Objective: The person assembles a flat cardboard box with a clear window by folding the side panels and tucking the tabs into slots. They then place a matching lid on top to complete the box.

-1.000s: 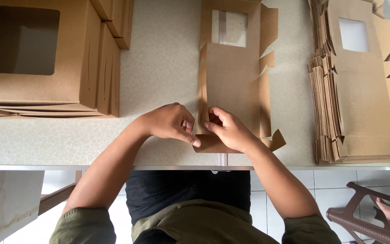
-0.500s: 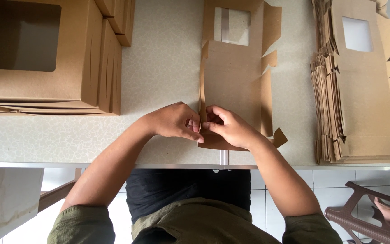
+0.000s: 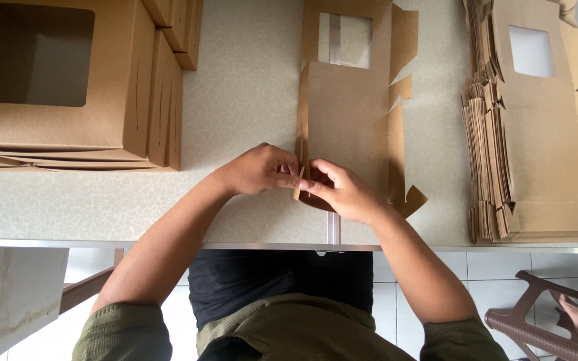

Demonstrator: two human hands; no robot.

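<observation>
Near edge of flat brown box blank [image 3: 349, 127] hidden under left hand [image 3: 259, 170] and right hand [image 3: 346, 194], both pinching its corner flap. Left of blank, assembled windowed boxes [image 3: 68, 87]; right, stacked blanks [image 3: 536, 134].

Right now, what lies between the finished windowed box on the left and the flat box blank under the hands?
In the head view, only bare speckled tabletop lies between the finished box and the flat box blank.
</observation>
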